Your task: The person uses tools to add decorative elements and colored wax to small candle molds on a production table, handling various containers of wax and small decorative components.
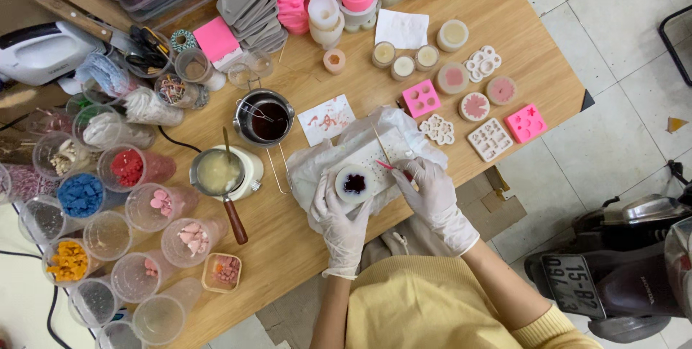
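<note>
My left hand (340,221), in a white glove, cups a round white mould (355,184) with a dark purple flower-shaped centre. It rests on crumpled white paper (339,153) laid over the wooden table (303,241). My right hand (431,192), also gloved, pinches a thin pink-tipped stick (386,166) whose tip points at the mould's right edge. A long wooden skewer (382,146) lies on the paper just above.
A small metal pot of dark liquid (268,120) and a pot of pale wax (216,171) stand to the left. Several clear cups of coloured wax pieces (128,167) crowd the left edge. Pink and white silicone moulds (490,138) lie at the right. A motorbike (613,262) stands on the floor.
</note>
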